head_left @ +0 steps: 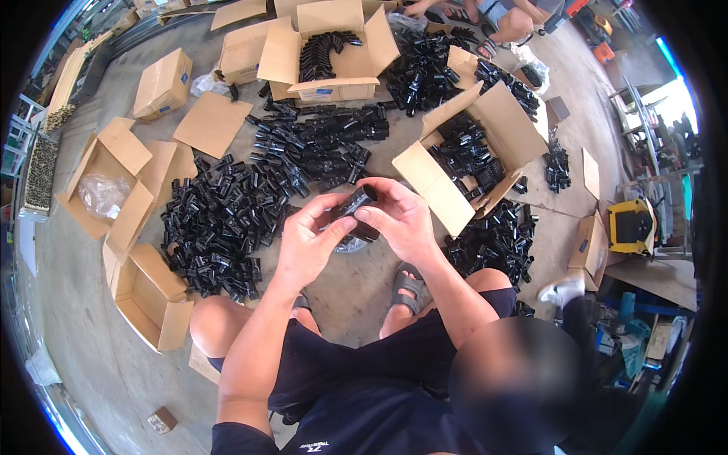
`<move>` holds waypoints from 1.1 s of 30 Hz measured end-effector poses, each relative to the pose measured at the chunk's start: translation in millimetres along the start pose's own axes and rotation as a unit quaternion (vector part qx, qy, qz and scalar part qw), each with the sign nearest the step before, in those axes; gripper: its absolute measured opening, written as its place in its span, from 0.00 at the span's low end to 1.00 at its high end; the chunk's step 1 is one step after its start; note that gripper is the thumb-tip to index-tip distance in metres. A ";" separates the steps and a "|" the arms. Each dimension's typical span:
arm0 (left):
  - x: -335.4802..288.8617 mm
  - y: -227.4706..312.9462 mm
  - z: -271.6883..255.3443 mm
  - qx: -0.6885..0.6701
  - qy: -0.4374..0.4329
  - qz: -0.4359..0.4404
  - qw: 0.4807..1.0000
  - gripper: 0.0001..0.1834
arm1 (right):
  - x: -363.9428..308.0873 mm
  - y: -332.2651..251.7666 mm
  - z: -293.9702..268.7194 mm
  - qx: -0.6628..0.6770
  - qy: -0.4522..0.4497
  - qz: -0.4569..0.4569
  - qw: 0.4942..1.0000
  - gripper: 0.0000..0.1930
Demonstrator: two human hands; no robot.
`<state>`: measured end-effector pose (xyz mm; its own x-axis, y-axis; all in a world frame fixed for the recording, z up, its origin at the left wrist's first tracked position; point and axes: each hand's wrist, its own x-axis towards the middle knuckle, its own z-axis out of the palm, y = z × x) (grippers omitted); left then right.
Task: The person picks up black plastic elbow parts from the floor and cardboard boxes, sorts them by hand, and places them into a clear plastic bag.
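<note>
Between my two hands is a glossy black pipe fitting [358, 200], a short tube tilted up to the right. My left hand [307, 233] grips it from the left, fingers curled around and thumb pressed on its near side. My right hand [403, 220] closes on it from the right, its thumb beside the left one. Part of the fitting is hidden by my fingers. Below it, clear plastic [350, 245] shows on the floor. A large heap of similar black fittings [220, 220] lies left of my hands, with another pile [311, 144] beyond them.
An open carton [447, 182] of fittings stands right of my hands, above another heap [497, 246]. At the far side, a carton [337, 89] holds stacked fittings. Emptied cartons [148, 296] lie left. One person [512, 23] crouches at far right; another [523, 379] is close at lower right.
</note>
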<state>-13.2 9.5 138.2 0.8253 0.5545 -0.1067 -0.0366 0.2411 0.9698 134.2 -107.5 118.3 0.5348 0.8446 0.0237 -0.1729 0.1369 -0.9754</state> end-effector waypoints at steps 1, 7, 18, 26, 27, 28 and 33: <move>0.4 -0.9 0.1 -0.026 -0.009 -0.038 0.999 0.19 | -0.8 -0.8 -1.8 -0.034 -0.005 0.003 0.999 0.24; 9.9 -1.9 0.5 0.034 -0.023 -0.038 0.998 0.20 | -1.0 -2.9 -2.7 0.042 0.008 0.030 0.999 0.21; 6.6 7.3 -1.4 0.046 -0.012 -0.020 0.999 0.17 | 1.9 -2.5 -4.8 0.062 0.004 0.017 0.998 0.20; 14.5 43.2 -38.4 0.137 0.077 0.047 0.986 0.17 | 49.9 127.2 -69.1 -0.426 0.070 0.152 0.889 0.17; 15.2 38.6 -39.6 0.130 0.082 0.047 0.987 0.17 | 42.1 152.6 -78.4 -0.463 0.061 0.158 0.870 0.15; 16.3 34.7 -39.8 0.177 0.085 0.058 0.979 0.17 | 36.0 178.3 -83.6 -0.496 0.050 0.161 0.852 0.14; 18.5 31.4 -46.2 0.379 0.094 0.131 0.911 0.19 | -3.0 270.1 -52.2 -0.597 -0.058 0.120 0.791 0.09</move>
<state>-25.0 64.1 156.5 0.7307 0.6575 0.1836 0.2401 -0.4993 0.8325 129.1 -100.1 -156.6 0.5144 0.8231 -0.2408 0.6837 -0.5630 -0.4643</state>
